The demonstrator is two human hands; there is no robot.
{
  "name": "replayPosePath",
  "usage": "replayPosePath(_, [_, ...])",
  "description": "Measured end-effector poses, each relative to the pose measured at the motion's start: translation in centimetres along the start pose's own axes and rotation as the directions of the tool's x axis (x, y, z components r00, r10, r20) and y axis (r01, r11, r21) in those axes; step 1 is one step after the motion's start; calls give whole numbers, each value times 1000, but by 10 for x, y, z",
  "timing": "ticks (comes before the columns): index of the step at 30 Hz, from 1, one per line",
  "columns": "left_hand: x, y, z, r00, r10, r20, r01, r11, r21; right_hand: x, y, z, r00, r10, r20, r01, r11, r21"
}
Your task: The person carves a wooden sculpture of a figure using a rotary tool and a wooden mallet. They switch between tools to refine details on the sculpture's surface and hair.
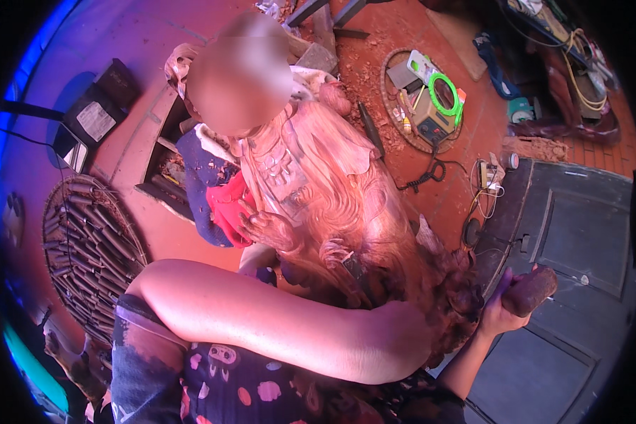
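Note:
My right hand (503,311) is wrapped round a short, brown wooden mallet (531,291), raised at the right beside a dark panelled surface. In front of me a large reddish-brown wooden statue (325,162) lies tilted, with carved robe folds, a raised carved hand (270,230) and a rough, jagged lower end. Its head area is blurred. A dark, flat-ended piece (357,268) sits by the statue's lower carved hand; I cannot make out its kind. A bare bent limb (283,321), seemingly a leg, crosses before the statue and hides part of it. My left hand does not show.
A round tray (92,247) crowded with carving tools stands at the left. Behind the statue, another round tray (424,99) holds a small powered box and a green ring. A cabled handpiece (369,127), wood chips, an open box (166,162) and a dark panelled door (579,233) surround it.

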State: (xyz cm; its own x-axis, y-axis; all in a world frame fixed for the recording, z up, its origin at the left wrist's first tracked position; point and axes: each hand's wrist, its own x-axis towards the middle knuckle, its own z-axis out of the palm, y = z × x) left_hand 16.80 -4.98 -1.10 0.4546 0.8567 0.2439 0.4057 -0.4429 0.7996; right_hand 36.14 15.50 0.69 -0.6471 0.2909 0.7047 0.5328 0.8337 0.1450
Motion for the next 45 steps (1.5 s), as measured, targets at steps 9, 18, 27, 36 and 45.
replayPosePath(9, [-2, -1, -4, 996, 60, 63, -64, 996, 63, -11, 3, -8, 986, 165, 14, -166, 979, 116])
replayPosePath(18, [-67, 3, -45, 988, -145, -48, 145, 989, -18, -5, 1, -34, 1000, 12, 19, -14, 994, 110])
replayPosePath(27, [-345, 48, -3, -337, -625, -704, 660, 377, -650, -1, 28, -58, 993, -116, -16, 117, 990, 73])
replayPosePath(36, [-509, 6, 172, -823, -408, -396, 553, -416, -722, 20, -38, -71, 975, -220, -25, 221, 973, 68])
replayPosePath(45, [-480, -61, 146, -660, -444, -606, 750, -335, -571, 27, -60, -87, 945, -328, -15, 328, 940, 92])
